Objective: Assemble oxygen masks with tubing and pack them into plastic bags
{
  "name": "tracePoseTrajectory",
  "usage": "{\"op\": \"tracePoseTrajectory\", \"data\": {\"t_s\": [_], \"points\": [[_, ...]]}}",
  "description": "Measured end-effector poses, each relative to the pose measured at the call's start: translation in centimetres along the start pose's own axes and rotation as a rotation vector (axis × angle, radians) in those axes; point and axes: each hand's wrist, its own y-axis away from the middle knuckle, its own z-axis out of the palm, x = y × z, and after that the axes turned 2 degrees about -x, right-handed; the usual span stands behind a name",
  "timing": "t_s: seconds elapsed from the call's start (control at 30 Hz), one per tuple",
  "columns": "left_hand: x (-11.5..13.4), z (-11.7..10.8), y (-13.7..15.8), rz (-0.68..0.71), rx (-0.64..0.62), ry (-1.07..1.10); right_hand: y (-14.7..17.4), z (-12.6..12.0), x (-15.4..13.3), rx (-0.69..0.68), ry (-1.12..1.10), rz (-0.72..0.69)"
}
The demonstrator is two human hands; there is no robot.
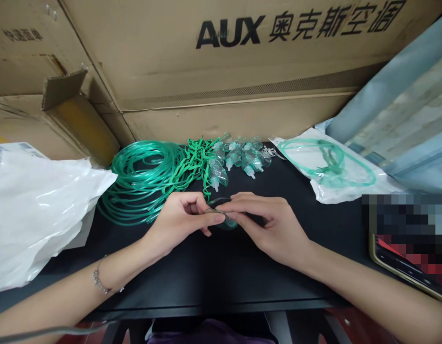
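Between my two hands, low over the black table, is a clear green-tinted oxygen mask [231, 222], mostly covered by my fingers. My left hand [187, 215] pinches its left edge between thumb and fingers. From the other side my right hand [266, 217] grips the rim with thumb and fingertips. Just beyond lie several more clear masks [217, 174] with pale connectors. A heap of green elastic straps [195, 160] sits to their left, against a large coil of green tubing [142, 162]. Small thin metal-looking strips [270, 152] lie right of the masks.
A large cardboard box [235, 67] stands along the back. White plastic packages [38, 205] cover the left side. At right lies a packaged mask with tubing [328, 172], near a phone [407, 267] and a light blue curtain-like sheet [396, 95]. The black table's [206, 286] front edge is close.
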Motion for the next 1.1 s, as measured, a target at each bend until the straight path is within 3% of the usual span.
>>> {"op": "tracePoseTrajectory", "data": {"t_s": [0.33,0.53,0.77,1.1], "points": [[0.08,0.13,0.45,0.049,0.017,-0.009,0.65,0.41,-0.13,0.032,0.202,-0.018],[0.41,-0.14,0.48,-0.009,0.003,0.084,0.06,0.03,-0.01,0.010,0.050,0.133],[0.65,-0.52,0.37,-0.019,-0.027,0.040,0.10,0.02,0.03,0.046,-0.034,0.171],[0.44,-0.26,0.41,0.038,0.022,-0.053,0.23,0.12,0.11,0.040,0.099,0.045]]}}
